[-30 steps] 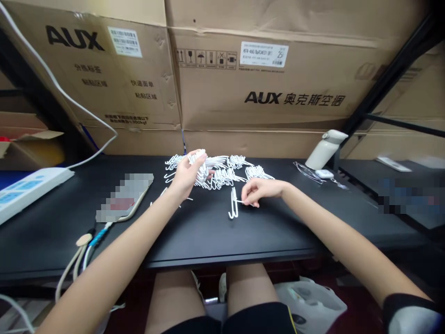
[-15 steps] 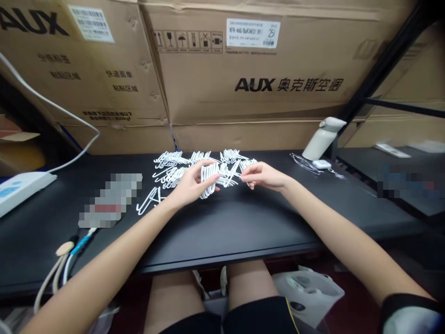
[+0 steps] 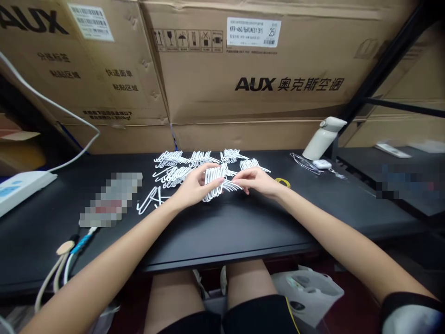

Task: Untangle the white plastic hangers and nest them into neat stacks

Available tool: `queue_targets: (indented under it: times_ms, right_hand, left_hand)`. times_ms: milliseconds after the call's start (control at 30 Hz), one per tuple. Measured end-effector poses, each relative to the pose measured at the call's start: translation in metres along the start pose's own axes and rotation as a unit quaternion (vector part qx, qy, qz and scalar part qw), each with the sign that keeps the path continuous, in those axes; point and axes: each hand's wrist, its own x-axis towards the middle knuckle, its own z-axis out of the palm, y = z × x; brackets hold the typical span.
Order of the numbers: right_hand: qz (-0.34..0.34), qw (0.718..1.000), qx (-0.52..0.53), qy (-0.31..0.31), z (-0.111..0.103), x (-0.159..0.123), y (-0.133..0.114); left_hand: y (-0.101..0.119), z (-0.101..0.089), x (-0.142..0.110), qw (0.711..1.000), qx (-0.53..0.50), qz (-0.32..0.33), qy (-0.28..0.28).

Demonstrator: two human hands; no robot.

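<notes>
My left hand (image 3: 191, 189) is closed round a bundle of white wire hooks (image 3: 214, 181), held just above the black table (image 3: 222, 227). My right hand (image 3: 257, 181) pinches the long ends of the same bundle from the right. Behind the hands lie several more bundles of white hooks (image 3: 174, 160), and two or three loose hooks (image 3: 150, 198) lie to the left. A yellow rubber band (image 3: 283, 182) lies on the table just right of my right hand.
Large AUX cardboard boxes (image 3: 257, 69) stand along the back of the table. A white bottle (image 3: 321, 138), glasses (image 3: 306, 163) and a small white case sit at the right. A white power strip (image 3: 21, 188) and cables (image 3: 66, 260) lie at the left. A blurred object (image 3: 111, 199) lies left of the hooks.
The right hand went from a single hook near the table's middle to the bundle in the left hand; the left hand brought the bundle down and toward me. The yellow band now shows.
</notes>
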Motion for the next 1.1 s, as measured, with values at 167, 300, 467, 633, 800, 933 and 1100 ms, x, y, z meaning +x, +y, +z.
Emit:
queue_targets:
  times_ms: [167,300,467,633,800,933,1100]
  right_hand:
    - [-0.017,1.0,0.008,0.003,0.001,0.0,0.004]
    - [-0.025,0.999,0.017,0.013,0.005,-0.001,0.004]
    - [-0.019,0.999,0.022,0.015,0.008,0.001,0.005]
    - [-0.036,0.999,-0.023,-0.016,0.015,0.0,0.007]
    - [-0.092,0.983,-0.152,-0.049,0.025,-0.009,0.002]
    - [-0.088,0.981,-0.157,-0.069,0.025,-0.011,0.002]
    - [-0.095,0.978,-0.166,-0.081,0.022,-0.012,0.003]
  left_hand:
    - [-0.002,-0.001,0.001,1.0,-0.011,-0.008,-0.004]
    - [-0.006,-0.001,0.001,0.997,-0.067,-0.019,-0.018]
    - [-0.005,-0.002,0.002,0.994,-0.099,-0.034,-0.033]
    - [-0.007,0.0,0.001,0.997,-0.074,-0.016,-0.034]
    - [-0.006,0.001,0.0,1.0,0.01,0.016,-0.024]
    - [-0.004,0.0,-0.001,0.996,-0.027,-0.003,-0.083]
    - [-0.006,-0.002,-0.001,0.992,-0.034,-0.025,-0.122]
